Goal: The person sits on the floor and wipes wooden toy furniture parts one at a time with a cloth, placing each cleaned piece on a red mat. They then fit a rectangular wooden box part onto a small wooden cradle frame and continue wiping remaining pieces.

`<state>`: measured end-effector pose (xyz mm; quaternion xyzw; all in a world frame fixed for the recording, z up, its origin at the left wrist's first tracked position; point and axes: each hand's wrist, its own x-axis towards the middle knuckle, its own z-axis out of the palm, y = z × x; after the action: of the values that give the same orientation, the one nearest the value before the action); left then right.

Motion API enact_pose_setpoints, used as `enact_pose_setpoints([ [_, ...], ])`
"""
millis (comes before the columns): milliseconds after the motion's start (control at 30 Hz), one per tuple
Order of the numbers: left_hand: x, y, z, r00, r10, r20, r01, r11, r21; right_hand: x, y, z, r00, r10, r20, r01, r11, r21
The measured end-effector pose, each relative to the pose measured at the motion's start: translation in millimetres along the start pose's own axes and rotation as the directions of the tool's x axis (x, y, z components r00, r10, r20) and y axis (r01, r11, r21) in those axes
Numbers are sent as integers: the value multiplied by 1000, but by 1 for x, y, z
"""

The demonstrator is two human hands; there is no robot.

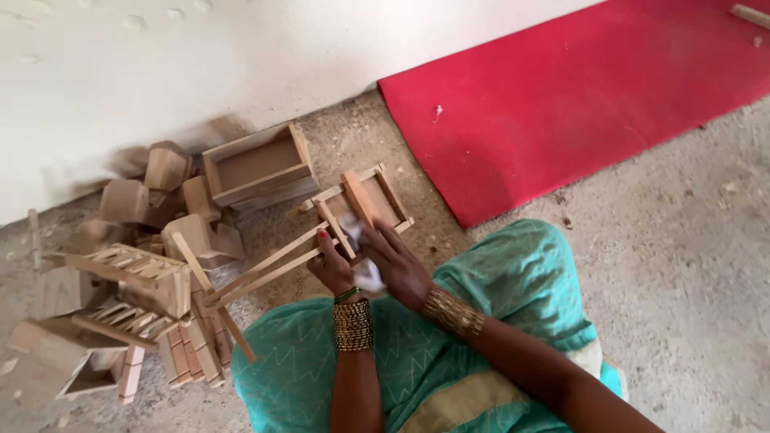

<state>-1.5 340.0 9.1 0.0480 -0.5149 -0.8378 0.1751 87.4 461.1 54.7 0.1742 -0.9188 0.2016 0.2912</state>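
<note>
A small wooden frame piece (365, 200) with long thin slats sticking out to the left is held over my lap. My left hand (333, 265) grips it from below near the slats. My right hand (397, 261) presses a crumpled white cloth or paper (365, 273) against the wood. Both wrists carry beaded bangles. The far end of the frame points toward the wall.
A pile of unfinished wooden toy parts (136, 289) lies on the concrete floor at left, with an open wooden box (257, 164) by the white wall. A red carpet (577, 96) covers the floor at upper right. My teal garment (481, 321) fills the foreground.
</note>
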Motion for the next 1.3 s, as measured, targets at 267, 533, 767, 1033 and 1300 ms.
enact_pose_setpoints([
  [267, 1, 2, 6, 999, 40, -17, -38, 996, 86, 43, 88, -21, 823, 533, -194, -164, 551, 818],
  [533, -1, -6, -1, 996, -80, -41, 80, 997, 1, 50, 55, -18, 968, -45, -246, 83, 986, 146],
  [767, 18, 0, -7, 986, -71, -152, 58, 995, -83, -38, 69, -9, 1000, 12, -17, -10, 993, 119],
  [1033, 14, -7, -8, 985, -154, 73, 165, 968, -187, 28, 132, -6, 785, 592, 184, -255, 37, 966],
  [1300, 20, -61, -20, 978, -76, 197, 84, 996, -35, -3, 132, -37, 733, 484, 478, -465, -157, 871],
])
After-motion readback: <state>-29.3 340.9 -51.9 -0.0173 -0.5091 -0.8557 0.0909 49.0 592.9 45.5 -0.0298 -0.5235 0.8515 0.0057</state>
